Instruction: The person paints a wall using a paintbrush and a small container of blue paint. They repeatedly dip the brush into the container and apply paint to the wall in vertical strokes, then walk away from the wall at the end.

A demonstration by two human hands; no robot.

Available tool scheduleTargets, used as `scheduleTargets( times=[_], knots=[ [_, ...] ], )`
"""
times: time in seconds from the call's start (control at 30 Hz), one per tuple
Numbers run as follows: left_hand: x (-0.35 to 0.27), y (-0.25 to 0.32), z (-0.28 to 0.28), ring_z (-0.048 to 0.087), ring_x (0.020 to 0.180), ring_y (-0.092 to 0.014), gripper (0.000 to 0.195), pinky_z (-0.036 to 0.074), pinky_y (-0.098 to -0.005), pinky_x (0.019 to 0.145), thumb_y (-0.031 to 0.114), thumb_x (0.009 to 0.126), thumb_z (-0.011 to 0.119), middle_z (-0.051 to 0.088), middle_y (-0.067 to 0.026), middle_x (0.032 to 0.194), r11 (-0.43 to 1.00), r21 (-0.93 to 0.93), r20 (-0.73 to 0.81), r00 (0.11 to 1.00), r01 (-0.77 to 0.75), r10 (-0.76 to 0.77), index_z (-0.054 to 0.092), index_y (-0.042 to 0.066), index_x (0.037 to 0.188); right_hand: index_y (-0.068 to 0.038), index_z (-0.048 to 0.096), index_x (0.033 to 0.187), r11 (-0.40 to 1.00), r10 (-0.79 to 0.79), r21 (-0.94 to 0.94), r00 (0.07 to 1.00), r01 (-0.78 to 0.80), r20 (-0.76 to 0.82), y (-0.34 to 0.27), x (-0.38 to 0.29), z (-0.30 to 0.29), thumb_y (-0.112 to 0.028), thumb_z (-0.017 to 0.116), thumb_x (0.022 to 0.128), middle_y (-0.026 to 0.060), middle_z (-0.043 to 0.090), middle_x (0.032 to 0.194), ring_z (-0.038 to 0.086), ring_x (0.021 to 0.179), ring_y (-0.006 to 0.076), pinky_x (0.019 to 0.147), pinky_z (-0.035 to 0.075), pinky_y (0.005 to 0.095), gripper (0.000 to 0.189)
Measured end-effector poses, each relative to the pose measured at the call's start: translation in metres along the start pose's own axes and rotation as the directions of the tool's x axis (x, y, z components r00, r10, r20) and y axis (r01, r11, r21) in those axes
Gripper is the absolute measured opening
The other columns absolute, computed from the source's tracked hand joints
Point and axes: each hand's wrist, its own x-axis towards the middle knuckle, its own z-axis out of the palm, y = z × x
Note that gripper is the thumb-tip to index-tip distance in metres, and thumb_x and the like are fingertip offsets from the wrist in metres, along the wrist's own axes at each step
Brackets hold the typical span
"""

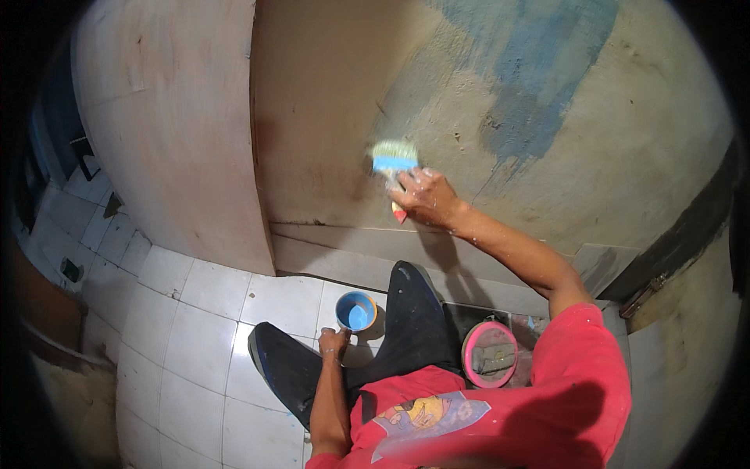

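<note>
Near the middle of the view, my right hand (pixel 426 197) grips a wide paintbrush (pixel 395 163) with a blue band, pale bristles and a red-tipped handle. Its slightly blurred bristles point up at the beige wall (pixel 328 129); whether they touch it I cannot tell. White specks dot the hand and forearm. Below, my left hand (pixel 334 342) holds a small cup (pixel 356 311) by its near side, above the tiled floor. The cup has an orange rim and light blue paint inside. Blue-grey paint (pixel 527 88) covers part of the wall at the upper right.
A pale wooden panel (pixel 170 135) juts out on the left. White floor tiles (pixel 199 346) lie around my legs. Beside my right leg stands a round pink-rimmed container (pixel 491 355) with something greyish inside. A small dark cup-like object (pixel 71 269) lies on the far-left floor.
</note>
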Motion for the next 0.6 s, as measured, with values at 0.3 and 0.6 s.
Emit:
scheduleTargets(
  times=[0.3,0.6],
  knots=[
    [0.035,-0.036,0.004,0.071,0.121,-0.045,0.069,0.057,-0.0478,0.103,0.049,0.088,0.081,0.073,-0.0341,0.122,0.998,0.069,-0.011,1.0,-0.007,0.007,0.069,-0.01,0.121,-0.009,0.081,0.108,0.976,0.219,0.111,0.89,-0.19,-0.4,0.159,0.057,-0.133,-0.019,0.073,0.096,0.0096,0.081,0.109,0.079,0.089,0.0264,0.076,0.065,0.0349,0.018],
    [0.015,-0.024,0.002,0.072,0.118,-0.045,0.068,0.057,-0.048,0.101,0.049,0.087,0.084,0.075,-0.0304,0.12,0.998,-0.024,-0.027,0.998,0.054,-0.055,0.069,-0.008,0.121,-0.011,0.08,0.101,0.974,0.182,0.178,0.955,-0.143,-0.233,0.048,0.026,-0.082,-0.014,0.073,0.091,0.0089,0.079,0.098,0.076,0.079,0.0282,0.073,0.063,0.0381,0.013]
  ],
)
